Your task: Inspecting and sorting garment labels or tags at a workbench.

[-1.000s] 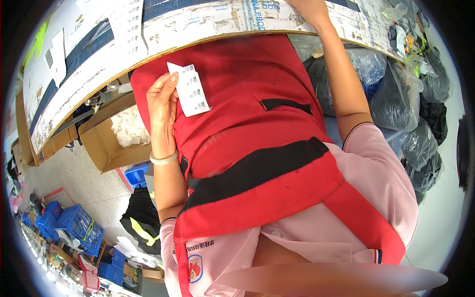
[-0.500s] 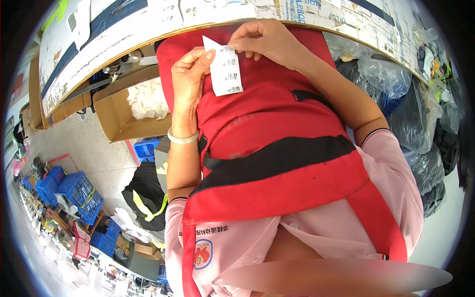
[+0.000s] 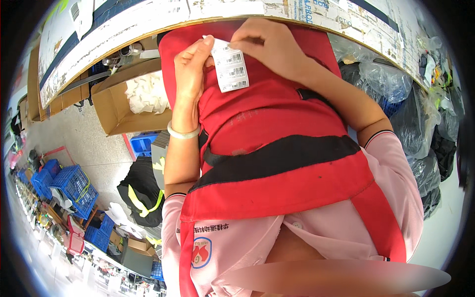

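Over the lap of my red apron (image 3: 277, 114) hangs a short white sheet of barcode labels (image 3: 231, 72). Its upper left edge is pinched between the thumb and fingers of my left hand (image 3: 193, 62); that wrist wears a pale bangle (image 3: 183, 131). My right hand (image 3: 272, 47) meets the sheet's upper right corner with thumb and forefinger pressed together. Whether a single label is between those fingertips is too small to tell. The sheet's lower end dangles free, its printed side facing up.
A worn white worktable edge (image 3: 208, 14) runs across just beyond my hands. An open cardboard box (image 3: 111, 111) with white scraps (image 3: 148, 94) stands at left, with blue crates (image 3: 74, 190) further off. Filled plastic bags (image 3: 410, 114) crowd the right side.
The label sheet has tilted and its lower end has shifted slightly right and up. My left thumb has moved up toward the sheet's top corner; my right fingers remain at its upper right edge.
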Motion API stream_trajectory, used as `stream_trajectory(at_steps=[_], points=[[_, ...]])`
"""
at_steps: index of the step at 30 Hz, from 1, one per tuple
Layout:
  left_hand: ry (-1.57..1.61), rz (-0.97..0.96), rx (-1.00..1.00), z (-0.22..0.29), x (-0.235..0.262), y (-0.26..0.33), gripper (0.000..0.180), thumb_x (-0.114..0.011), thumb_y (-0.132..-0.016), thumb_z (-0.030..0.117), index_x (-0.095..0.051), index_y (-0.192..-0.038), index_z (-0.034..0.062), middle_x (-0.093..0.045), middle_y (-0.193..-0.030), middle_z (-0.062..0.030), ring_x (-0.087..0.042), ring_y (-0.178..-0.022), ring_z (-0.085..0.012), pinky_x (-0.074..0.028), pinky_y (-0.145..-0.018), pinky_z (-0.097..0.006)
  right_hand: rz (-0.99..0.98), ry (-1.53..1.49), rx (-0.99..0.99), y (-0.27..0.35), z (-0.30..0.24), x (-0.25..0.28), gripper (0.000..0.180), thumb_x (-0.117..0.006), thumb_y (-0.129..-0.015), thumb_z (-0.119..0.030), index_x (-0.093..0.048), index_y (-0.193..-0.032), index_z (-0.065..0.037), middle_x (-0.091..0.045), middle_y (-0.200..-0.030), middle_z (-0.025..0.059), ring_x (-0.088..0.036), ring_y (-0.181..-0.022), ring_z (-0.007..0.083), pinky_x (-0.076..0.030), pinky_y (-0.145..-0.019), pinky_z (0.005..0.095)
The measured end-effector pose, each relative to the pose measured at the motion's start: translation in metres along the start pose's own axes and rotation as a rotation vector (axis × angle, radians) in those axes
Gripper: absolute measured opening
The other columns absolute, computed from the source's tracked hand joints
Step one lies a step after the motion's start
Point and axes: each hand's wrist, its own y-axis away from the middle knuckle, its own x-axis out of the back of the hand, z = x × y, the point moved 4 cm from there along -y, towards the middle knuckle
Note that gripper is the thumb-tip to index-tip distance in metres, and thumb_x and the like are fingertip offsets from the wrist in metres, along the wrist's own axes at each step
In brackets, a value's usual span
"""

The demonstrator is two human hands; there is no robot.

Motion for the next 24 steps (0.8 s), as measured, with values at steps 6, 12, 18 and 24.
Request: stream_trajectory(at_steps=[6,12,18,24], points=[[0.202,0.137,0.196,-0.018,0.013,-0.009,0.021,-0.060,-0.093,0.016,-0.066,-0.084,-0.0014,-0.065,-0.075,-0.0059,-0.060,-0.062,-0.0109,-0.049,-0.057,-0.021,0.115,0.395,0.390,-0.004,-0.023,0.009,0.013,-0.065,-0.086,-0.016,-0.066,-0.092,-0.004,-0.064,-0.084,0.0043,-0.061,-0.074,0.0135,-0.048,-0.066,0.0263],[0.192,0.096,0.168,-0.027,0.021,-0.012,0.022,-0.061,-0.092,0.018,-0.067,-0.087,-0.0026,-0.067,-0.076,-0.0077,-0.063,-0.062,-0.0118,-0.053,-0.058,-0.023,0.070,-0.052,-0.205,-0.046,0.009,0.061,0.018,-0.060,-0.090,-0.012,-0.064,-0.088,0.006,-0.064,-0.069,0.0093,-0.061,-0.058,0.0119,-0.049,-0.051,0.0222],[0.163,0.095,0.158,-0.025,0.018,-0.012,0.022,-0.062,-0.092,0.017,-0.067,-0.090,-0.0037,-0.067,-0.078,-0.0083,-0.063,-0.064,-0.0117,-0.053,-0.058,-0.022,0.068,-0.093,-0.312,-0.055,0.015,0.062,0.017,-0.063,-0.088,-0.011,-0.063,-0.084,0.005,-0.064,-0.070,0.0106,-0.061,-0.056,0.0136,-0.049,-0.047,0.0231],[0.161,0.087,0.154,-0.026,0.019,-0.012,0.021,-0.062,-0.092,0.017,-0.067,-0.090,-0.0033,-0.067,-0.078,-0.0078,-0.062,-0.064,-0.0105,-0.051,-0.057,-0.021,0.068,-0.120,-0.318,-0.057,0.019,0.061,0.017,-0.063,-0.088,-0.011,-0.063,-0.084,0.006,-0.064,-0.069,0.0104,-0.061,-0.055,0.0137,-0.049,-0.047,0.0234]])
